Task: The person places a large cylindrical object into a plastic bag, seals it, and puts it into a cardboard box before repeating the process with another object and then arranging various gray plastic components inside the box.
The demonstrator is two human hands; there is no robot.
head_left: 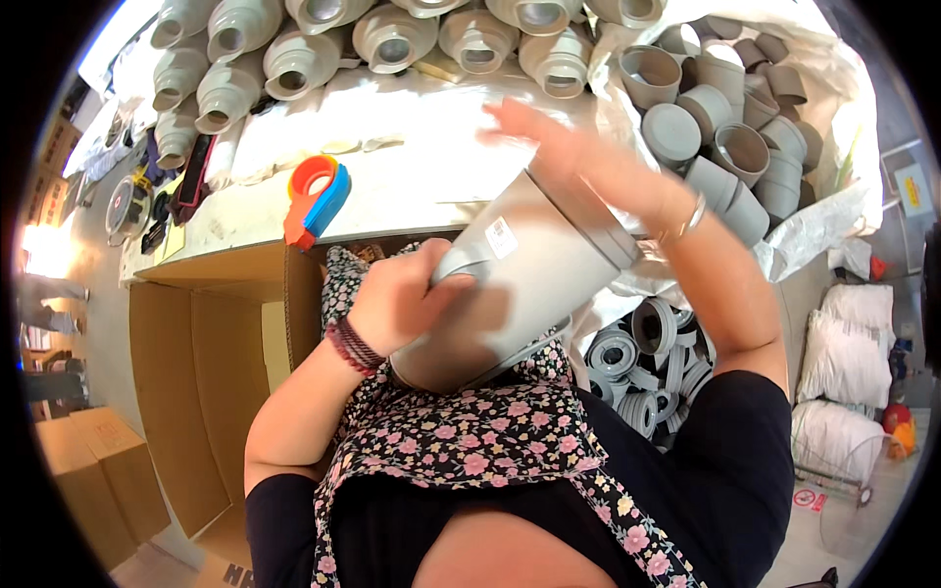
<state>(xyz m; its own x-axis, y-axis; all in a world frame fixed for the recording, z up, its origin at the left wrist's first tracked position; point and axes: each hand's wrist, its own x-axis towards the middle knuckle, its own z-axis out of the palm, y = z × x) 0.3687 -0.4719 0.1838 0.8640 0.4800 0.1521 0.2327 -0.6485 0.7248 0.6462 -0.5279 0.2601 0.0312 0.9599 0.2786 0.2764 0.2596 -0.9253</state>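
Observation:
A large grey plastic pipe fitting [529, 269] lies tilted across my lap, its wider rim pointing up and to the right. A small white label [501, 236] is stuck on its side. My left hand [407, 294] grips the fitting's near left side, the thumb lying over a short round stub. Over the far rim is my right hand [588, 167], smeared by motion, with its fingers stretched out and nothing in them. Whether its palm touches the rim I cannot tell.
Several grey fittings [392, 39] stand along the table's back. An orange and blue tape dispenser [319, 196] lies nearer. Grey caps and sleeves [740, 147] fill a white sack at right; ringed grey parts [647, 353] lie below it. An open cardboard box [162, 363] stands at my left.

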